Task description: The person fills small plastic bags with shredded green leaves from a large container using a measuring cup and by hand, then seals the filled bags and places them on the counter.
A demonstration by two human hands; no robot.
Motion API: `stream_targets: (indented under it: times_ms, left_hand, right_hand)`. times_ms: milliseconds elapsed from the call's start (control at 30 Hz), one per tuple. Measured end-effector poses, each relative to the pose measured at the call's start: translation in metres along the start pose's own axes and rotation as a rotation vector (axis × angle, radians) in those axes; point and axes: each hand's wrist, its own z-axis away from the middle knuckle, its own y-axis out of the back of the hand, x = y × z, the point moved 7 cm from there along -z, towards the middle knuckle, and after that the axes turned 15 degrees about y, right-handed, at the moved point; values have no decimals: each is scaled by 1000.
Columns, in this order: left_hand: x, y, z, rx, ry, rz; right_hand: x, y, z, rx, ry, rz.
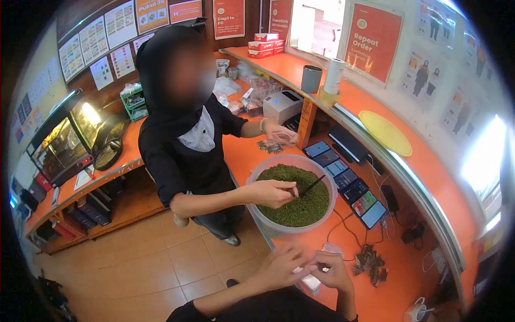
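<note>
At the bottom centre, my left hand (287, 266) is bent and partly blurred, its fingers beside those of my right hand (331, 270). The fingers of my right hand are curled together; what they pinch is too small to name. A pale, clear plastic piece (311, 283) shows between and below my hands. Just beyond them stands a round translucent tub (254, 216) filled with chopped green herb (284, 206). A dark utensil (313, 185) is in the tub, by a co-worker's hand (274, 194). Dark dried leaves (370, 264) lie right of my hands.
A co-worker (185, 134) stands across at the left, one hand over a small leaf pile (270, 146). Several phones (355, 190) with cables lie right of the tub. Behind are a label printer (282, 106), a grey cup (311, 79) and a yellow lid (384, 133) on the shelf.
</note>
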Motion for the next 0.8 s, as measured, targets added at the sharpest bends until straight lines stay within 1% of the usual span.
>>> stream_targets:
  times_ms: [33, 67, 100, 133, 167, 200, 267, 300, 333, 367, 400, 433, 467, 533, 567, 633, 667, 733, 767, 800]
  left_hand:
    - [-10, -16, 5, -237, 50, 227]
    - [-16, -17, 9, -237, 53, 226]
    - [-24, -22, 12, -358, 156, 344]
    - [-30, -28, 16, -479, 259, 462]
    - [-30, -25, 16, -478, 259, 463]
    - [-29, -23, 17, -485, 284, 483]
    - [-26, -21, 18, -492, 308, 501]
    - [-29, -21, 19, -460, 354, 337]
    - [-34, -19, 19, -426, 398, 171]
    - [-39, -22, 22, -427, 399, 169]
    - [-46, -18, 21, -309, 410, 146]
    - [-51, -12, 18, -189, 417, 122]
    - [-53, -13, 18, -188, 413, 119]
    - [-51, -2, 16, -154, 553, 6]
    - [-45, 2, 13, -156, 555, 4]
    - [-35, 21, 7, 35, 521, -86]
    - [-40, 17, 8, 33, 523, -88]
    - [-29, 4, 10, -88, 186, 201]
    - [-32, 4, 15, -91, 191, 200]
    - [-41, 3, 19, -140, 324, 277]
  right_hand:
    - [-1, -4, -1, -41, 7, 20]
    - [-2, -7, -2, -82, 13, 39]
    - [-2, -7, -2, -84, 12, 38]
    - [4, -10, -1, -109, -70, -44]
    - [9, -14, 2, -134, -153, -126]
    - [10, -14, 2, -135, -154, -125]
    - [23, -15, 8, -38, -279, -228]
    - [28, -23, 8, -38, -279, -230]
    - [27, -23, 3, 67, -166, 46]
    - [22, -19, 1, 169, -50, 322]
    - [13, -8, -5, 257, 73, 666]
    - [11, -6, -8, 258, 77, 667]
    - [6, -7, -12, 246, 71, 662]
    - [6, -11, -13, 189, 30, 683]
    - [3, -12, -15, 190, 27, 680]
    - [-7, -11, -23, 294, 72, 535]
    - [-5, -10, -23, 294, 69, 532]
    - [-6, -18, -25, 185, 167, 465]
    - [-6, -16, -25, 183, 163, 462]
    - [-13, -11, -26, 222, 196, 475]
